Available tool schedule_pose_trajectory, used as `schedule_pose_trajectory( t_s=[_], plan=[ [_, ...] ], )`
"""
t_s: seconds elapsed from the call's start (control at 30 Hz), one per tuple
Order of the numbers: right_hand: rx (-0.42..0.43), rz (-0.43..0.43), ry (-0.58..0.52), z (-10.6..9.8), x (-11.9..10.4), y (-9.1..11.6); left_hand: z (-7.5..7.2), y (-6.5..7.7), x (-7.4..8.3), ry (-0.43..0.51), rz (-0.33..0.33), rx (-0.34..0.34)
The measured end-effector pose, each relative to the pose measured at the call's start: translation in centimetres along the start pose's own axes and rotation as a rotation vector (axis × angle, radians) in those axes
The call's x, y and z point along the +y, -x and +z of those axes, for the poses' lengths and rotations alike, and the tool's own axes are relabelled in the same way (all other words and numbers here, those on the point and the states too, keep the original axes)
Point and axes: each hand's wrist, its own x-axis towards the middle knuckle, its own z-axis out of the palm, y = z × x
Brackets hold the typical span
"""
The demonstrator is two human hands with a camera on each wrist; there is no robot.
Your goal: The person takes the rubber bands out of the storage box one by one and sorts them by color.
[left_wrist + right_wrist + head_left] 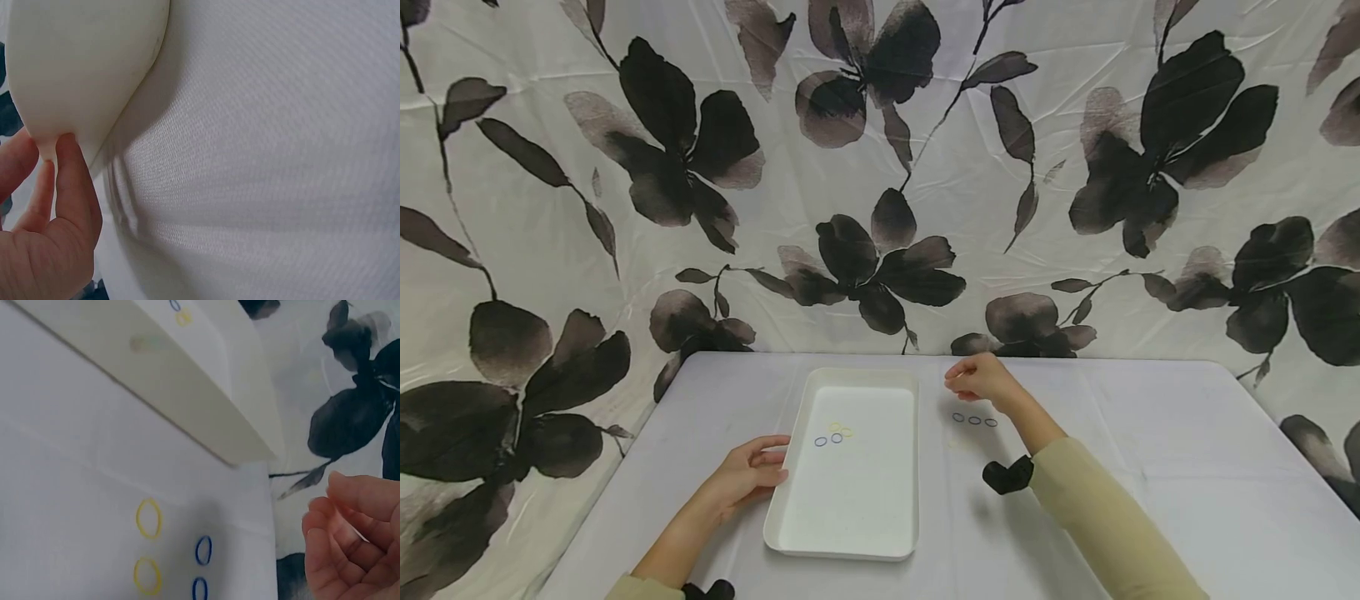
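Observation:
A shallow white tray [850,508] lies on the table with blue rings [829,440] and yellow rings [847,432] in its far half. My left hand [745,477] touches the tray's left side, fingertips against its outer wall [75,81] in the left wrist view. Beyond a row of three blue rings [974,421], right of the tray, my right hand [988,381] hovers over the table's far part. Its fingers are loosely bent, and the right wrist view shows nothing between the fingertips [335,481]. Yellow rings [149,519] lie beside blue rings [204,550] there.
A white cloth covers the table [1150,475]. Behind its far edge hangs a white curtain with dark flowers [880,275]. A black band [1007,475] sits at the right wrist. The tray's raised wall [187,406] stands beside the loose rings.

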Motion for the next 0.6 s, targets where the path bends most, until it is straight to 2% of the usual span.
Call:
schedule_pose_trajectory(
  t_s=[0.3, 0.6],
  plan=[
    [-0.032, -0.024, -0.025, 1.9, -1.4, -0.3, -0.1, -0.2, 0.1, -0.009, -0.006, -0.01],
    [-0.069, -0.03, -0.031, 4.3, -2.7, -0.6, 0.1, -0.1, 0.0, -0.002, -0.016, 0.021]
  ],
)
